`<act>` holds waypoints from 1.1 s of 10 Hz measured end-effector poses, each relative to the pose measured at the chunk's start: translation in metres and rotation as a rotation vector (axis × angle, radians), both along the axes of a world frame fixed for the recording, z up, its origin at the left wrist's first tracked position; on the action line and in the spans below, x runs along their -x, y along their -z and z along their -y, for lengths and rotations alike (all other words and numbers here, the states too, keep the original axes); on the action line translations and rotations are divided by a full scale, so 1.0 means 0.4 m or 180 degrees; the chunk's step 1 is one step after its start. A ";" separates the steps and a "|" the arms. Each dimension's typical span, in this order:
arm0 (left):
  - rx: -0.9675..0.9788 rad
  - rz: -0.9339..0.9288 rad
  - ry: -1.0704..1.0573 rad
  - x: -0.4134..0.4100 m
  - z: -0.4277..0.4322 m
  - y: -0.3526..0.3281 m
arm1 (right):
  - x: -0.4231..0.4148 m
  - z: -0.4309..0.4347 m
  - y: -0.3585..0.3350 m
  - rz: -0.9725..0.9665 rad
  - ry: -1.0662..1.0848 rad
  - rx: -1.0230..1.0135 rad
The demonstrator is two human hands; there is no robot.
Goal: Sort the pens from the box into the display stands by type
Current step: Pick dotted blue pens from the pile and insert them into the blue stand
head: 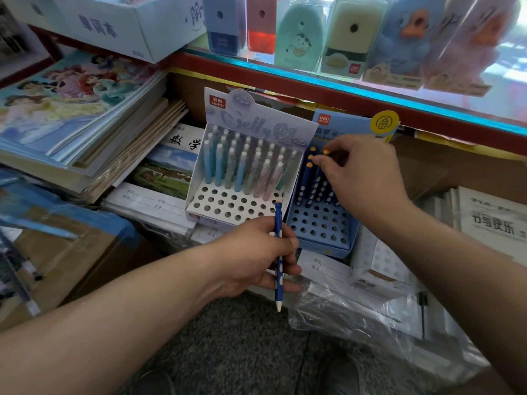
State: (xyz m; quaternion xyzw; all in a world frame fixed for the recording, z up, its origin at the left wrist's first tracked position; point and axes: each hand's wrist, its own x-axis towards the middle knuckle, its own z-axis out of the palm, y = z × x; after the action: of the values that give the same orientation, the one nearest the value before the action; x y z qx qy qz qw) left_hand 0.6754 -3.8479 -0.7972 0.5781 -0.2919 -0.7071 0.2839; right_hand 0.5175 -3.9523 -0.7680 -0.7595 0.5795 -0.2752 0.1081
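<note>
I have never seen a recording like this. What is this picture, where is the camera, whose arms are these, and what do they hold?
No machine here: a person wears one camera on the head, looking down at their own arms. The left hand grips a dark blue dotted pen. The right hand has its fingertips at the yellow tops of similar pens standing in the blue stand; whether it pinches one is unclear. Beside it, the white stand holds pastel pens. Notebooks lie around.

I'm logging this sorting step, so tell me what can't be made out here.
Head view: right hand hides most pens in the blue stand; count and grip unclear.
Head view: left hand covers the dotted blue pen mid-length.
Head view: right-edge booklet print is blurred.
</note>
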 end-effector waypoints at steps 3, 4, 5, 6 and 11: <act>0.0003 0.0005 0.0029 0.001 -0.001 0.002 | -0.011 -0.012 0.000 0.0251 0.0122 -0.0108; 0.0006 0.0005 0.0039 0.004 -0.002 0.003 | -0.015 -0.015 0.005 0.0309 0.0172 -0.0084; -0.0003 -0.0011 0.0041 0.003 -0.001 0.003 | -0.015 -0.015 0.007 0.0295 0.0236 -0.0042; -0.0006 -0.0018 0.0034 -0.001 0.000 0.004 | -0.011 -0.011 0.005 0.0371 0.0261 -0.0037; 0.0004 -0.0051 0.0047 -0.001 0.000 0.000 | -0.004 -0.009 0.019 0.0149 0.0166 0.0012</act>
State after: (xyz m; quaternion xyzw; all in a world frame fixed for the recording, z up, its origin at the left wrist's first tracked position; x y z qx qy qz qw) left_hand 0.6758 -3.8477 -0.7973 0.5701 -0.2944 -0.7136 0.2814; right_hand 0.5193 -3.9485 -0.7755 -0.7377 0.5959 -0.2967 0.1129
